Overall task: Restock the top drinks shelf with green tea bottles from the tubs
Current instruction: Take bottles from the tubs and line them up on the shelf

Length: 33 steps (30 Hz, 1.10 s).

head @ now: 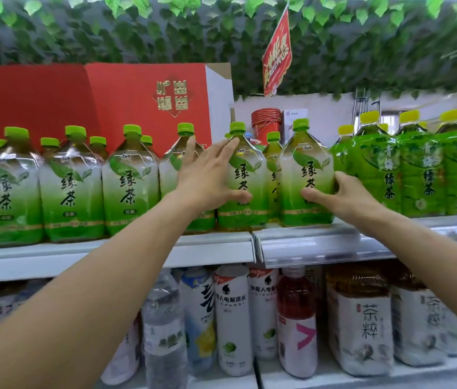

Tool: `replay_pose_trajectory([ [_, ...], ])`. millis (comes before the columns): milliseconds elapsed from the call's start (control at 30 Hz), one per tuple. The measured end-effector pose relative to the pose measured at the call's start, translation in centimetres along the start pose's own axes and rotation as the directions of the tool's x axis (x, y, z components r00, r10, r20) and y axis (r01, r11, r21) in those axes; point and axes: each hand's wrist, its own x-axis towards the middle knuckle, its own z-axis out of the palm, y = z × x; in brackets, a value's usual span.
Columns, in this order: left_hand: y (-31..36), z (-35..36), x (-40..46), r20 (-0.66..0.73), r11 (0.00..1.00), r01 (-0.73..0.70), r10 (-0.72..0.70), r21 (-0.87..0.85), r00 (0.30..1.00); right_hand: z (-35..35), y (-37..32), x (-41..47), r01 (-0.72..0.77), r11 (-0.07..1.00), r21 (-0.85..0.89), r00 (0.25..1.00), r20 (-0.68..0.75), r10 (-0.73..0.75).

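Note:
A row of large green tea bottles with green caps stands along the top shelf (109,249). My left hand (207,175) lies with straight, spread fingers on one bottle (245,178) near the middle, thumb under its label. My right hand (345,196) grips the lower side of the neighbouring bottle (305,175), which stands upright at the shelf's front edge. More green tea bottles (126,181) fill the shelf to the left. No tub is in view.
Darker green tea bottles with yellow caps (390,164) stand to the right. Red gift boxes (148,102) sit behind the row. The lower shelf holds mixed drink bottles (232,318). Fake ivy and a red sign (276,57) hang overhead.

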Motion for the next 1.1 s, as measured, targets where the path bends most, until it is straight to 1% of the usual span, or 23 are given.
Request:
replay_pose_trajectory([
  [167,-0.1,0.5,-0.3,-0.044,1.0,0.011,-0.01,0.02,0.999,2.0,-0.7,0.1,0.072,0.996,-0.044,0.997,0.02,-0.071],
  [233,-0.1,0.5,-0.4,-0.037,1.0,0.02,-0.019,0.02,0.999,2.0,-1.0,0.0,0.077,0.995,-0.065,0.996,0.044,-0.074],
  [300,0.0,0.5,-0.4,-0.037,1.0,0.026,-0.025,0.014,0.999,1.7,-1.1,-0.2,0.071,0.997,-0.043,0.994,0.083,-0.067],
  [333,0.0,0.5,-0.4,-0.038,1.0,0.027,-0.026,0.012,0.999,1.6,-1.2,-0.3,0.049,0.999,-0.011,0.993,0.106,-0.048],
  [400,-0.1,0.6,-0.4,-0.039,1.0,0.028,-0.028,0.01,0.999,1.1,-1.9,0.1,-0.059,0.992,0.108,0.991,0.123,0.046],
  [433,-0.2,0.6,-0.5,-0.039,0.999,0.031,-0.03,0.01,0.999,0.9,-2.2,0.7,-0.12,0.972,0.2,0.99,0.099,0.102],
  [500,-0.1,0.5,-0.5,-0.033,0.999,0.036,-0.036,0.01,0.999,0.9,-2.2,2.3,-0.229,0.9,0.372,0.973,0.053,0.225],
  [533,-0.1,0.5,-0.5,-0.031,0.999,0.037,-0.037,0.011,0.999,1.1,-2.0,3.0,-0.281,0.857,0.432,0.957,0.064,0.282],
  [567,0.0,0.5,-0.5,-0.028,0.999,0.039,-0.038,0.011,0.999,1.4,-1.7,3.4,-0.318,0.814,0.485,0.946,0.101,0.309],
  [633,0.0,0.5,-0.4,-0.027,0.999,0.044,-0.044,0.015,0.999,2.5,-1.4,3.6,-0.37,0.743,0.558,0.928,0.191,0.319],
  [700,0.0,0.6,-0.4,-0.032,0.999,0.051,-0.05,0.016,0.998,3.0,-1.4,3.6,-0.385,0.733,0.561,0.923,0.211,0.323],
  [833,0.2,0.7,-0.4,-0.039,0.999,0.053,-0.052,0.007,0.998,2.8,-1.3,3.4,-0.354,0.745,0.565,0.935,0.19,0.3],
  [900,0.2,0.7,-0.4,-0.035,0.999,0.051,-0.051,0.003,0.998,2.9,-1.5,3.1,-0.289,0.791,0.54,0.957,0.127,0.262],
  [967,0.0,0.8,-0.4,-0.034,0.998,0.054,-0.054,0.013,0.998,3.1,-1.8,2.6,-0.161,0.882,0.444,0.987,0.062,0.149],
  [1033,-0.2,1.0,-0.6,-0.045,0.997,0.065,-0.063,0.035,0.997,3.0,-1.6,1.8,-0.043,0.948,0.314,0.998,0.058,0.026],
  [1100,-0.2,1.3,-0.8,-0.049,0.996,0.075,-0.073,0.044,0.996,3.0,-1.2,1.2,-0.004,0.977,0.211,0.996,0.084,-0.014],
])
